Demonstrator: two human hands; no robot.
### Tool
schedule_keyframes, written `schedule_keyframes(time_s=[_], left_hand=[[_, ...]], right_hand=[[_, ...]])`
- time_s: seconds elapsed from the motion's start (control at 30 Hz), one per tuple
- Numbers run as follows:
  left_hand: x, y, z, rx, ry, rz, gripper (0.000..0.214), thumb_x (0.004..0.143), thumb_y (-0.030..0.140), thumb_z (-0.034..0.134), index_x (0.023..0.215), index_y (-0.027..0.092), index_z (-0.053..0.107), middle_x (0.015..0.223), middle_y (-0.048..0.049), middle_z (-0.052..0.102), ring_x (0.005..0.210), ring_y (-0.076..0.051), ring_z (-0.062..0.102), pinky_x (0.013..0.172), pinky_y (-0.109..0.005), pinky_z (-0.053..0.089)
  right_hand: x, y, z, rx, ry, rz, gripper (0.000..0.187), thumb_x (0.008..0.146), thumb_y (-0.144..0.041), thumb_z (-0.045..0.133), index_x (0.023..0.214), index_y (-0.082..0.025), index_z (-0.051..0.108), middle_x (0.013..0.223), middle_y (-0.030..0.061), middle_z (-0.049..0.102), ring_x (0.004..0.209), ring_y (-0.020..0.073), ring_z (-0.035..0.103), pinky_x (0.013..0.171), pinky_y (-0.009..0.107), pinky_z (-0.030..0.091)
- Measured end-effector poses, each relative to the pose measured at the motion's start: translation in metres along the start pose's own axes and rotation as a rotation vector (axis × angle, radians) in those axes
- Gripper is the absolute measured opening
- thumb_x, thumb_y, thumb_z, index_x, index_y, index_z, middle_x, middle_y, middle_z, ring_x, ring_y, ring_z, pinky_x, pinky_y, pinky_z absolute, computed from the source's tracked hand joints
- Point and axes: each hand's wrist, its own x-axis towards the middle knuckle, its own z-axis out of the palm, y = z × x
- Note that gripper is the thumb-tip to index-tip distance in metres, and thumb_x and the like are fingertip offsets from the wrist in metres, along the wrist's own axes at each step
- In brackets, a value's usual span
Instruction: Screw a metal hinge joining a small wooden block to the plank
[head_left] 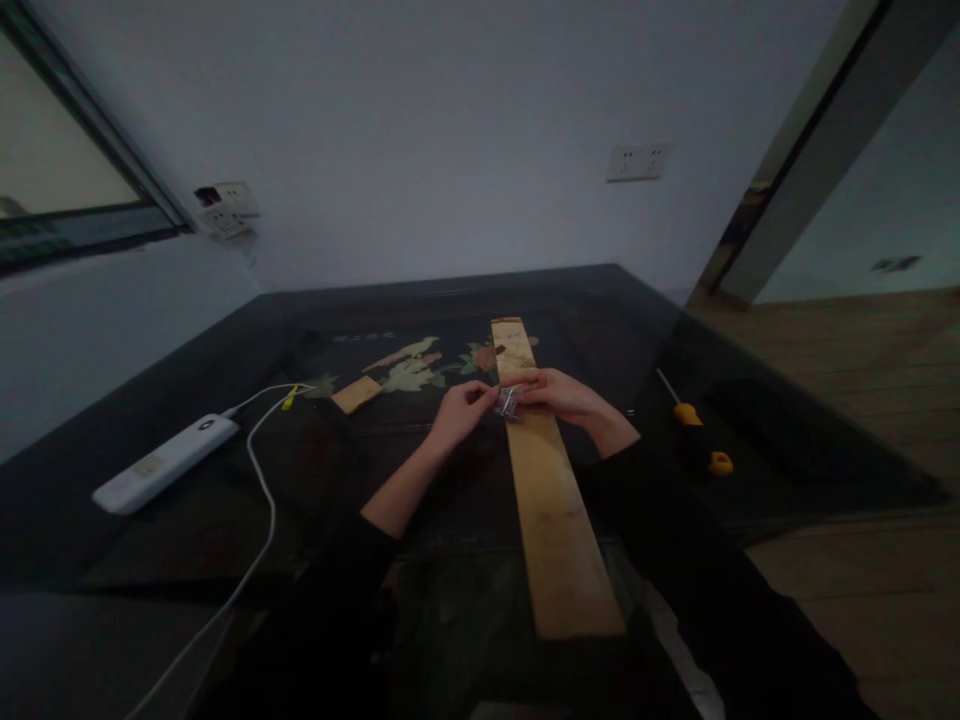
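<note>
A long flat wooden board (556,510) lies lengthwise, running from the middle of the dark table toward me, its near end past the table edge. Over its upper part I hold a small shiny silvery piece (508,403), too small to name more closely. My left hand (463,408) pinches its left side between thumb and fingers. From the other side my right hand (556,393) has its closed fingers on the piece, above the board. A screwdriver (691,425) with a yellow and black handle lies to the right of my right hand.
A white power strip (166,465) lies at the left, its white cable (268,500) trailing toward me. A small wooden block (356,394) rests on the dark table (442,300), near a printed flower pattern. Wall sockets (637,162) are behind.
</note>
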Motion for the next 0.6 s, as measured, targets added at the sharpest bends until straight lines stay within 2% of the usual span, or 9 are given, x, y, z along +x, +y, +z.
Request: schedule_keyframes(time_s=[0.1, 0.17, 0.23, 0.4, 0.6], left_hand=[[0.000, -0.003, 0.007, -0.069, 0.021, -0.045, 0.025, 0.072, 0.039, 0.070, 0.075, 0.017, 0.061, 0.071, -0.0023, 0.067, 0.068, -0.016, 0.062, 0.065, -0.026, 0.044], [0.001, -0.006, 0.006, -0.094, 0.047, -0.069, 0.029, 0.066, 0.039, 0.076, 0.076, 0.017, 0.059, 0.070, -0.0017, 0.066, 0.067, -0.015, 0.061, 0.065, -0.025, 0.043], [0.001, -0.006, 0.004, -0.113, 0.023, -0.112, 0.033, 0.063, 0.040, 0.079, 0.075, 0.016, 0.059, 0.070, -0.0019, 0.066, 0.067, -0.014, 0.061, 0.065, -0.025, 0.043], [-0.006, 0.002, 0.003, -0.080, -0.110, -0.124, 0.040, 0.068, 0.053, 0.073, 0.076, 0.014, 0.067, 0.070, -0.0014, 0.065, 0.067, -0.014, 0.056, 0.064, -0.025, 0.039], [-0.010, 0.006, 0.005, -0.069, -0.128, -0.120, 0.041, 0.068, 0.056, 0.070, 0.072, 0.015, 0.067, 0.066, -0.0007, 0.062, 0.065, -0.014, 0.052, 0.060, -0.024, 0.035]], right_hand=[[0.000, 0.001, 0.000, 0.002, 0.013, -0.014, 0.033, 0.062, -0.004, 0.073, 0.095, -0.013, 0.071, 0.079, 0.0049, 0.075, 0.070, 0.0120, 0.069, 0.070, 0.022, 0.056], [-0.001, 0.001, 0.000, 0.005, 0.013, -0.018, 0.034, 0.063, -0.005, 0.073, 0.096, -0.014, 0.070, 0.081, 0.0052, 0.075, 0.072, 0.0127, 0.069, 0.073, 0.024, 0.056], [-0.001, 0.001, 0.000, -0.011, 0.014, -0.025, 0.034, 0.064, -0.006, 0.074, 0.096, -0.015, 0.070, 0.082, 0.0047, 0.075, 0.074, 0.0133, 0.069, 0.077, 0.027, 0.056], [0.000, 0.002, 0.000, -0.132, 0.025, -0.079, 0.033, 0.062, -0.008, 0.075, 0.094, -0.017, 0.073, 0.086, 0.0027, 0.074, 0.078, 0.0131, 0.067, 0.083, 0.028, 0.053], [-0.003, 0.000, 0.000, -0.211, 0.011, -0.120, 0.027, 0.063, -0.013, 0.074, 0.089, -0.019, 0.075, 0.077, 0.0006, 0.072, 0.072, 0.0123, 0.066, 0.076, 0.026, 0.053]])
